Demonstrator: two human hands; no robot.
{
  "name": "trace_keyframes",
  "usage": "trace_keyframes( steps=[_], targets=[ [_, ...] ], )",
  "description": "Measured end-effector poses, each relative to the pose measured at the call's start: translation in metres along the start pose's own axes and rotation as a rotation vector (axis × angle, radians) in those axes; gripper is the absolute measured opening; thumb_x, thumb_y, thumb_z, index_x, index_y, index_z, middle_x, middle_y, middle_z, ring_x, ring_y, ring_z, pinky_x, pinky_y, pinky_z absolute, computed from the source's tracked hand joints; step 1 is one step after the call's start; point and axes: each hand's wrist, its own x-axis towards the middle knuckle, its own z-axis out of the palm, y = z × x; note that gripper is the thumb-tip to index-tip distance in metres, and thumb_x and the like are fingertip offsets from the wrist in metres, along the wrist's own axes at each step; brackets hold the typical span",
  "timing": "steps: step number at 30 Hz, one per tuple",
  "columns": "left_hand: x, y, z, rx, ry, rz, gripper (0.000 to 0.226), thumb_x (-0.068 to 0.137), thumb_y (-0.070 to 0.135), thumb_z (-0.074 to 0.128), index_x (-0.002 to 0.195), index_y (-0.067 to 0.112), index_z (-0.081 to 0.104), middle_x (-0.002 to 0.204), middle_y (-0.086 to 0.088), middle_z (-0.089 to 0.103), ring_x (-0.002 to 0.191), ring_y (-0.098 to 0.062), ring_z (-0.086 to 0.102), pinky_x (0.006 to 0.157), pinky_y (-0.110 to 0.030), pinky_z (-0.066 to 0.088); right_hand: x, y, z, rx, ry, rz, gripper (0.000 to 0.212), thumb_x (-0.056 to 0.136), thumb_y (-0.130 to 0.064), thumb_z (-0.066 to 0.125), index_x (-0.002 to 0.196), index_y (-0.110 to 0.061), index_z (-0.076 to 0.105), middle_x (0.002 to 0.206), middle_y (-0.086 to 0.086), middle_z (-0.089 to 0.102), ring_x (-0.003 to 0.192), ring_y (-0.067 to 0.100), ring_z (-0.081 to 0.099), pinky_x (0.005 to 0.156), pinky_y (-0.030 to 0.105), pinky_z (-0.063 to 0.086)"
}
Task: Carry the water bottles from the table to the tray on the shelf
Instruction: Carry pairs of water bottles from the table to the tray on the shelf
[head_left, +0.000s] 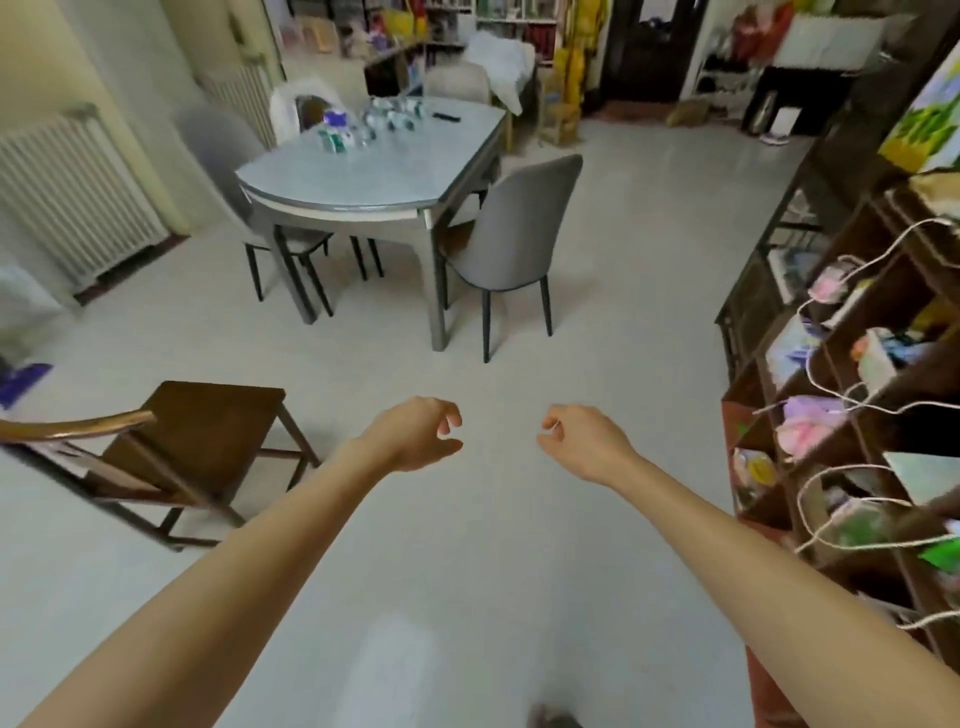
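Several clear water bottles (382, 120) with green and blue labels stand in a cluster on the far part of the pale table (332, 182) across the room. My left hand (418, 434) and my right hand (582, 439) are stretched out in front of me over the floor, well short of the table. Both hold nothing and their fingers hang loosely curled. The dark wooden shelf (852, 332) runs along my right side, packed with small items. I cannot make out a tray on it.
A grey chair (511, 236) stands at the table's near right corner and another grey chair (223, 156) at its left. A brown wooden armchair (171, 447) is close on my left. White radiators (67, 202) line the left wall. Open floor (493, 364) lies between me and the table.
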Motion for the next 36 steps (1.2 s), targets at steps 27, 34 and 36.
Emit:
trace_keyframes(
  steps=[27,34,36],
  targets=[
    [0.417,-0.513,-0.257,-0.106,0.056,-0.380,0.037,0.092,0.036,0.057,0.124,0.019,0.056,0.120,0.000,0.064,0.107,-0.020,0.060,0.089,-0.037,0.050,0.713,-0.347,0.018,-0.287,-0.149,-0.377,0.031,0.092,-0.027,0.048,0.117,-0.012,0.059,0.113,0.010,0.066,0.107,0.031,0.058,0.084,0.037,0.048],
    [0.558,-0.622,-0.334,-0.051,-0.002,-0.320,0.036,0.092,0.036,0.056,0.124,0.020,0.056,0.120,0.002,0.062,0.110,-0.020,0.057,0.087,-0.035,0.046,0.875,-0.401,0.010,-0.214,-0.138,-0.298,0.026,0.092,-0.028,0.051,0.114,-0.016,0.061,0.116,0.008,0.065,0.111,0.028,0.058,0.086,0.035,0.047],
    [0.605,-0.651,-0.351,-0.030,-0.019,-0.296,0.035,0.091,0.036,0.056,0.122,0.020,0.057,0.119,0.003,0.063,0.111,-0.019,0.057,0.088,-0.035,0.047,0.928,-0.408,0.012,-0.182,-0.135,-0.265,0.028,0.092,-0.029,0.052,0.115,-0.017,0.060,0.118,0.008,0.064,0.111,0.029,0.058,0.088,0.035,0.048]
  ],
)
